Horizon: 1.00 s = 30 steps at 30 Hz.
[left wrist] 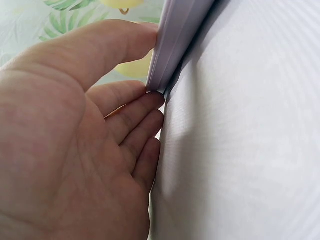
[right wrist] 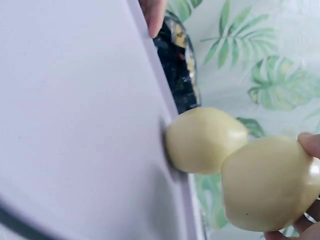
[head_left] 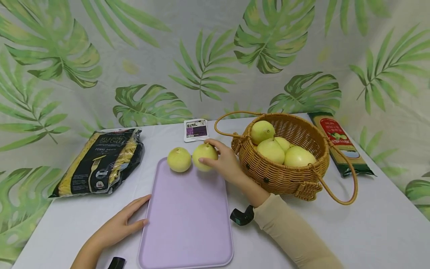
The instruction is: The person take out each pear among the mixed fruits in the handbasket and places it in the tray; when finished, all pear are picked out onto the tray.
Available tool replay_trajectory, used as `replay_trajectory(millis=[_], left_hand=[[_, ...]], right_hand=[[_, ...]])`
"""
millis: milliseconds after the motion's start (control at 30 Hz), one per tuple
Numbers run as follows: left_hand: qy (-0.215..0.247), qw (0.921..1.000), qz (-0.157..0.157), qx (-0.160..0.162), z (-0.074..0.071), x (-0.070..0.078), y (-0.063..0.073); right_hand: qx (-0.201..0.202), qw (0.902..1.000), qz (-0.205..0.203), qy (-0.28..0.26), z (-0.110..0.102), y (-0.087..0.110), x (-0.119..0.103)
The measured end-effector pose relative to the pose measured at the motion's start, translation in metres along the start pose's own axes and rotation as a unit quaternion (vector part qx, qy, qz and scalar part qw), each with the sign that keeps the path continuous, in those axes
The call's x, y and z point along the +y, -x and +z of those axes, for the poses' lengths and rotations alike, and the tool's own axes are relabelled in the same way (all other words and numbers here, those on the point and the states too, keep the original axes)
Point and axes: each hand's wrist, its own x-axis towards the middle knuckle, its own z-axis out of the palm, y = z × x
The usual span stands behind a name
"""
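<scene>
My right hand (head_left: 225, 160) grips a pale yellow pear (head_left: 205, 154) over the far right corner of the lilac tray (head_left: 188, 224). In the right wrist view, the held pear (right wrist: 267, 185) stands out from the tray surface, with fingertips (right wrist: 311, 144) curled round its side. A second pear (head_left: 179, 160) sits on the tray's far left corner, close beside the held one. My left hand (head_left: 115, 228) lies at the tray's left edge, thumb and fingers spread apart. In the left wrist view, its nearly straight fingers (left wrist: 142, 112) touch the tray's side (left wrist: 172, 45).
A wicker basket (head_left: 279, 177) with several pears stands right of the tray, its looped handles sticking out. Behind it lies a green and red packet (head_left: 339, 138). A bag of penne (head_left: 100, 160) lies at left, a small white packet (head_left: 196, 130) at the back.
</scene>
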Motion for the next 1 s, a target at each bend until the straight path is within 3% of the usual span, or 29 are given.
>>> replay_trajectory(millis=[300, 600, 867, 1000], left_hand=[[0.004, 1.0, -0.003, -0.003, 0.001, 0.0, 0.0], [-0.004, 1.0, 0.0, -0.003, 0.0, 0.0, 0.0], [-0.004, 1.0, 0.005, 0.001, 0.0, -0.002, 0.0], [-0.002, 0.9999, 0.01, 0.003, 0.001, -0.002, 0.0]], right_hand=[[-0.002, 0.9966, 0.08, -0.022, 0.024, -0.007, 0.025], [-0.004, 0.9928, 0.092, -0.077, 0.034, -0.01, 0.037], [-0.018, 0.9772, 0.13, -0.167, 0.038, -0.008, 0.044], [-0.026, 0.9731, 0.136, -0.184, 0.033, -0.004, 0.032]])
